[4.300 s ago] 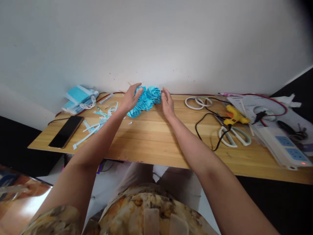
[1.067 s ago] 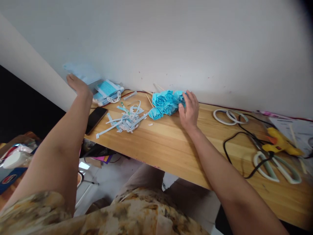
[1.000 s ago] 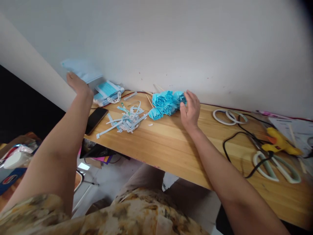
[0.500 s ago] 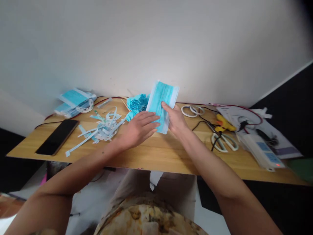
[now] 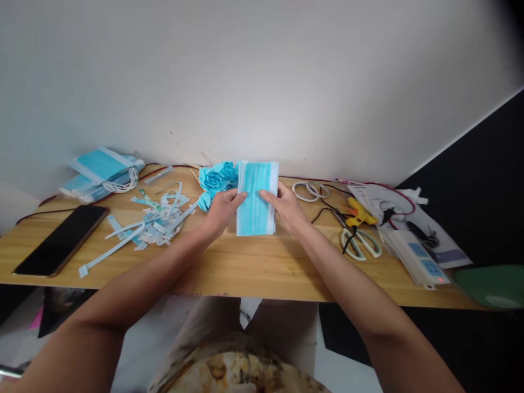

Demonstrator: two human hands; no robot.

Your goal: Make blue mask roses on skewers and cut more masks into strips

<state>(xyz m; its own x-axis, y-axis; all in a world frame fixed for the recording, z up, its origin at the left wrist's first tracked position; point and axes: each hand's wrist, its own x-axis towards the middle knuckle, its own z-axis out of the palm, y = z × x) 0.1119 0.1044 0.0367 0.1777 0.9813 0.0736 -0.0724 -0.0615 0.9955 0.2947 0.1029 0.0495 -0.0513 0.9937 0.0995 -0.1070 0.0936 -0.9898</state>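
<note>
The mask stack (image 5: 254, 210) hides part of the blue flowers (image 5: 216, 178).

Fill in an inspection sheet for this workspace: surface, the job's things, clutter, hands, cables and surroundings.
Surface: wooden tabletop along a pale wall.
Job's things: pleated blue-and-white stack, apparently face masks; blue flowers partly hidden behind it.
Clutter: loose strips, phone, bagged masks with white cords, two white rings, scissors, yellow glue gun, papers.
Hands: left hand and right hand grip the stack's opposite sides, thumbs on its face.
Cables: black and red leads; power strip with its red light on.
Surroundings: dark panel at right; green object, identity unclear.
</note>
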